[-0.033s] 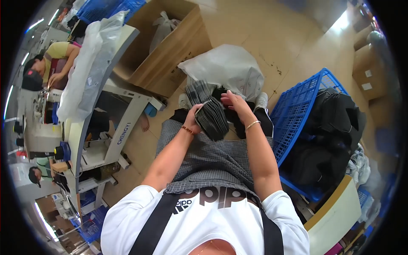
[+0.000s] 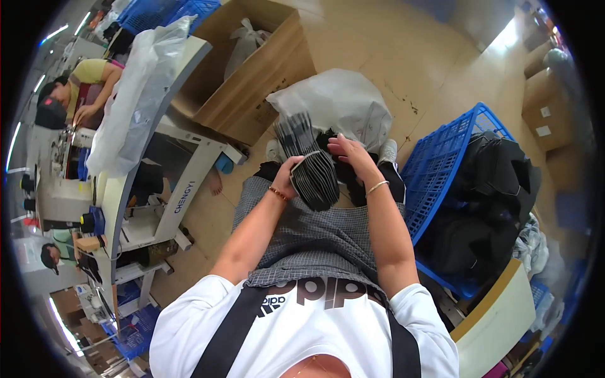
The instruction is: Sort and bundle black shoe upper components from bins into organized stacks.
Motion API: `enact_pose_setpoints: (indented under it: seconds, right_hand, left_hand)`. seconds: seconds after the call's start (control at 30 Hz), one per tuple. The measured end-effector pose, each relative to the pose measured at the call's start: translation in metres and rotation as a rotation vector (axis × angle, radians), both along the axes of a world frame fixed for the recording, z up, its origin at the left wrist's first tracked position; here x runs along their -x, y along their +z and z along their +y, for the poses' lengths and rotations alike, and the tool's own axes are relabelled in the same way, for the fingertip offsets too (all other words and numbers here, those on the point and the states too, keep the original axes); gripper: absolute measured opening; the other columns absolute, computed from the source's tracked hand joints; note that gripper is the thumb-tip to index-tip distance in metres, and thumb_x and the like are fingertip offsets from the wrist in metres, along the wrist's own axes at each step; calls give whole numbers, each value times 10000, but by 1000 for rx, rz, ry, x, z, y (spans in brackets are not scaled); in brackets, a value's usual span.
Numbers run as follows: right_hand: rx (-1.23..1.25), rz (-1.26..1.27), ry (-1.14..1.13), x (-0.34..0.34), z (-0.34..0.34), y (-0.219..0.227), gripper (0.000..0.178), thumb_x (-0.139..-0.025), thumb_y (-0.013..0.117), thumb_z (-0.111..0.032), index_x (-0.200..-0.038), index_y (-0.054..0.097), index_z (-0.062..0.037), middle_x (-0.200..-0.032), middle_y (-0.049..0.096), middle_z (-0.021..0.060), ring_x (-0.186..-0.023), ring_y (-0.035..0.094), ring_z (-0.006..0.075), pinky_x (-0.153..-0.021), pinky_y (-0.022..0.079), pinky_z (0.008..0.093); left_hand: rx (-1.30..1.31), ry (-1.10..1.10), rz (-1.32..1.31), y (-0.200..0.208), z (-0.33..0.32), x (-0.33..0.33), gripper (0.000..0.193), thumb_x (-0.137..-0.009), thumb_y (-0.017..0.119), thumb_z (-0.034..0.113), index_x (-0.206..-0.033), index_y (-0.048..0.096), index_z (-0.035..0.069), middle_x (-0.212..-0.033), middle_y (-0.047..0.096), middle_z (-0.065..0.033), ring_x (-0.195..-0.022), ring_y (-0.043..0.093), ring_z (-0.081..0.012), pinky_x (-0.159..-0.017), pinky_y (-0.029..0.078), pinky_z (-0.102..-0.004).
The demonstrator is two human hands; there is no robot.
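Observation:
My left hand [image 2: 289, 178] is wrapped round the middle of a bundle of dark, flat fabric-like pieces [image 2: 316, 183] and holds it above my lap. The pieces fan out in thin layers, with pale edges showing. Just right of the bundle is my right hand [image 2: 354, 157], with its fingers stretched out and apart and nothing in them. Beyond both hands, a whitish translucent plastic bag [image 2: 337, 94] sits on the floor between my feet. Some black material shows at its near side, partly hidden by the bundle and my right hand. A grey checked apron [image 2: 302, 233] covers my lap.
At my right stands a blue plastic crate [image 2: 438, 170] full of black items [image 2: 488, 208]. An open cardboard box [image 2: 252, 94] is ahead on the left. Sewing-machine tables [image 2: 183, 183] line the left side, where another person [image 2: 91, 85] works. A pale board [image 2: 498, 321] lies at lower right.
The bundle has tilted slightly in my left hand, and its layers are spread a little differently. Both hands stay nearly in place.

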State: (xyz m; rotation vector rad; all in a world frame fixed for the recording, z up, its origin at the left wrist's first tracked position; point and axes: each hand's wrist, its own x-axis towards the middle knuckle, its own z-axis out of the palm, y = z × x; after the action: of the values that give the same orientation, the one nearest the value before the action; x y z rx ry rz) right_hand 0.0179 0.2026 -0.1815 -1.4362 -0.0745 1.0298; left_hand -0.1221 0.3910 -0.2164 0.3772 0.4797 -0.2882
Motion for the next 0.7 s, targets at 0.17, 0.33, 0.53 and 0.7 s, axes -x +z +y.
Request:
enact_pose_setpoints:
  seconds: [0.17, 0.33, 0.53, 0.7]
  right_hand:
    - [-301, -197, 192, 48, -17, 81, 575, -946, 573, -333, -1379, 433, 19, -1257, 561, 118, -1123, 534, 188, -1004, 394, 333]
    - [-169, -706, 99, 127, -37, 124, 1058, -676, 861, -266, -1452, 211, 41, -1297, 399, 202, -1226, 444, 299, -1022, 393, 379]
    - [-90, -613, 159, 172, -69, 121, 800, -716, 818, -193, -1330, 370, 57, -1231, 515, 216, -1164, 531, 296, -991, 427, 372]
    - [-78, -506, 129, 206, -80, 105, 616, -763, 779, -212, -1227, 475, 55, -1180, 588, 206, -1087, 591, 285, -931, 462, 362]
  left_hand:
    - [-316, -65, -229, 89, -14, 37, 575, -884, 631, 245, -1355, 454, -33, -1324, 554, -153, -1193, 560, -272, -1012, 461, -403]
    - [-288, -137, -477, 155, -38, 70, 702, -840, 709, 286, -1397, 394, -4, -1394, 485, -136, -1224, 533, -262, -1019, 451, -400]
    - [-917, -410, -405, 161, -65, 113, 708, -773, 782, 175, -1367, 439, -2, -1314, 542, -84, -1193, 526, -192, -1008, 431, -353]
    - [-743, -390, -191, 140, -80, 143, 704, -779, 763, 126, -1380, 417, 2, -1331, 527, -81, -1192, 526, -191, -1018, 427, -350]
